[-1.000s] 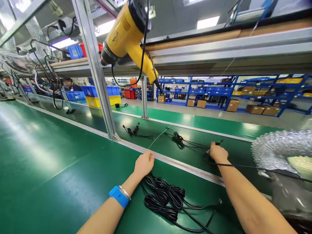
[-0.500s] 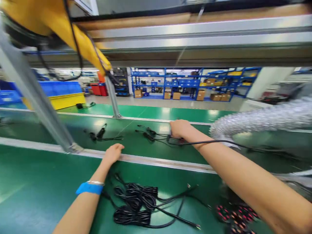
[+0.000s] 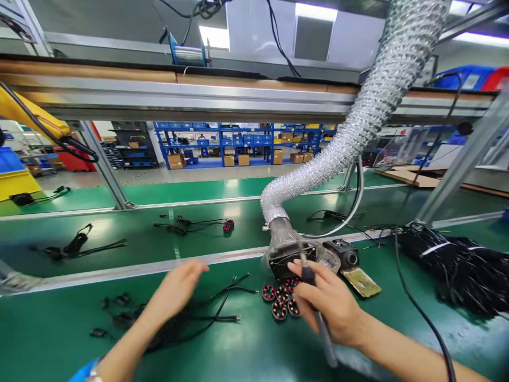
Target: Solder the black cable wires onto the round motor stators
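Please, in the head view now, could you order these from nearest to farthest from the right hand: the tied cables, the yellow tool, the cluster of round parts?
1. Cluster of round parts: just left of the right hand.
2. Tied cables: farther off, on the hand's right.
3. Yellow tool: upper left, cut by the picture's edge.

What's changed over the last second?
The right hand, holding a soldering iron, has drawn back across the metal rail, leaving a round part beyond. The left hand has shifted right, over the near black cables. The left far cable bundle stays put.
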Available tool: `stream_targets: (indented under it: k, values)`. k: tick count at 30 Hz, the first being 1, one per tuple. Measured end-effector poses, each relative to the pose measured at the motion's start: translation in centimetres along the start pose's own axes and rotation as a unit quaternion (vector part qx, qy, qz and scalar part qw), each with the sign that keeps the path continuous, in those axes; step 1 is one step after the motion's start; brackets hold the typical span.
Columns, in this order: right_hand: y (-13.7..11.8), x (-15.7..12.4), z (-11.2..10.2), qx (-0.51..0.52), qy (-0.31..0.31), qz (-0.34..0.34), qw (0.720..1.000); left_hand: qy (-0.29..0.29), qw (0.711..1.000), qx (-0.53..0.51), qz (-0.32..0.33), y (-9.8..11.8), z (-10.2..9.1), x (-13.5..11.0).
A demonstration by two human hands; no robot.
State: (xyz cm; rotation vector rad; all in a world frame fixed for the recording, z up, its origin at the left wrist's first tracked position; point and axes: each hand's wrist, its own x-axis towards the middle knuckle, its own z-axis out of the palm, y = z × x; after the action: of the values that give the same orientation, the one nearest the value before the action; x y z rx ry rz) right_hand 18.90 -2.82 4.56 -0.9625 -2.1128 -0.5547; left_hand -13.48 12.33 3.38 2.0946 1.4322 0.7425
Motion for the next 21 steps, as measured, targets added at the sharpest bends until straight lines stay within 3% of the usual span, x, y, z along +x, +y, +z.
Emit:
stream_targets:
  k: [1,3,6,8,11,15,21]
  values:
    - [0.5,-2.0,-0.1,0.005,0.014,0.013,1.0,-0.071,0.997,-0.005,0.029,2.1,2.2,-1.5]
    - [1.1,-5.6,0.2,0.022,0.03,0.032,0.999,-0.154,0.986,0.011,0.069,5.8,6.5,-4.1]
    - [1.3,-9.7,1.1,0.059,0.017,0.055,0.997,-0.157,0.981,0.049,0.102,9.0,11.4,-6.5]
    - [1.2,-11.4,1.7,0.073,0.001,0.07,0.995,-0.139,0.981,0.076,0.112,10.1,13.4,-7.0]
    - [1.3,-12.3,2.3,0.088,-0.022,0.093,0.992,-0.124,0.978,0.113,0.124,11.1,14.8,-6.6]
    - [1.2,-12.4,2.7,0.11,-0.035,0.096,0.989,-0.126,0.979,0.116,0.115,11.9,14.9,-6.2]
    - [0.3,-12.4,2.2,0.156,-0.091,0.119,0.976,-0.175,0.969,0.055,0.163,12.4,14.2,-8.7]
